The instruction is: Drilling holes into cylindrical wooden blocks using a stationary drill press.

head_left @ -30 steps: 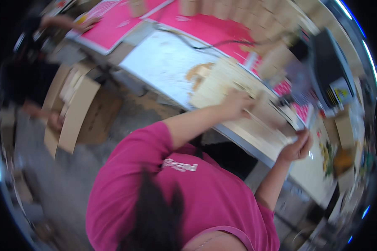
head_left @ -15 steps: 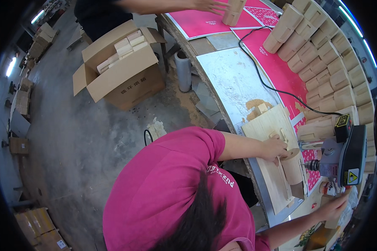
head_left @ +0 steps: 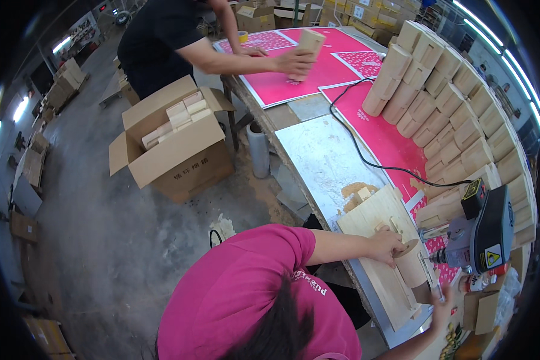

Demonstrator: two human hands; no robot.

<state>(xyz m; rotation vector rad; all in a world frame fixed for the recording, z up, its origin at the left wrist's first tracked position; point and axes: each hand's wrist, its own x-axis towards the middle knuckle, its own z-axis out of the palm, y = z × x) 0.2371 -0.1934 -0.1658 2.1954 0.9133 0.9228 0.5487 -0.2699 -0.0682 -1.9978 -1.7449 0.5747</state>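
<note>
My left hand (head_left: 385, 245) is closed on the upper end of a pale wooden cylinder (head_left: 411, 267), fingers curled over its rim. The cylinder lies on a flat wooden jig board (head_left: 373, 255) with a raised strip and small blocks. My right hand (head_left: 442, 307) is beside the cylinder's lower end, its fingers apart and slightly blurred; nothing can be made out in them. A drill press (head_left: 492, 231) stands to the right, its chuck (head_left: 438, 257) pointing at the cylinder's side.
Wooden blocks (head_left: 450, 102) are stacked in rows along the right. A black cable (head_left: 366, 157) crosses the bench to the drill. At the far end, a co-worker's hand (head_left: 297, 63) grips a wooden block (head_left: 310, 43). An open carton (head_left: 189, 165) of wooden pieces stands on the floor.
My right hand has come from beside the clear plastic bag under the drill to the cylinder's lower end. My left hand stays on the cylinder. The co-worker's hand now grips a block.
</note>
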